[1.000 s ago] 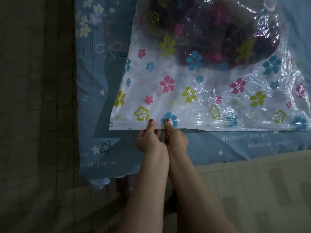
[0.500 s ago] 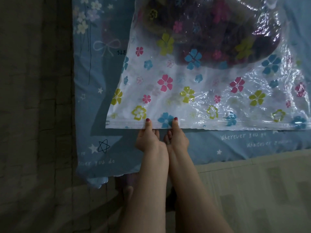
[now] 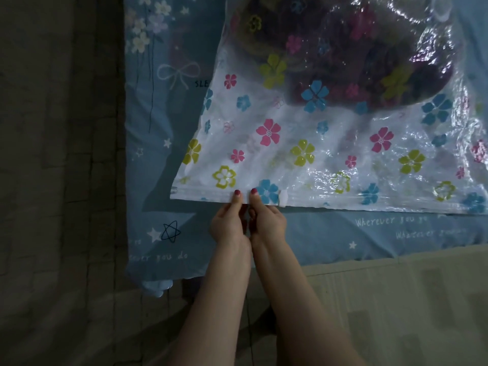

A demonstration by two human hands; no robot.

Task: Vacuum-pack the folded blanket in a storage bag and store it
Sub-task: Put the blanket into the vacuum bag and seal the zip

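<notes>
The bag (image 3: pixel 317 154), clear plastic printed with pink, blue and yellow-green flowers, lies flat on a blue sheet (image 3: pixel 163 143) that covers the bed. The blanket (image 3: pixel 356 48), a dark bundle, sits inside the bag at its far end, toward the top of the view, well apart from the near edge. Along that near edge runs the zip strip (image 3: pixel 369 203), a pale band from the bag's left corner toward the right of the frame. Both hands meet side by side at the strip, left of its middle. The left hand (image 3: pixel 229 223) pinches the strip, thumb on top with a red nail showing and fingers curled beneath the edge; its grip is closed on the strip. The right hand (image 3: pixel 268 220) does the same just beside it, thumb on top and fingers tucked under, its grip closed on the strip too. A small white slider (image 3: pixel 283 198) sits on the strip just right of the right thumb. The sheet bears stars, a bow and printed words. A pale floor (image 3: pixel 396 299) shows at lower right.
</notes>
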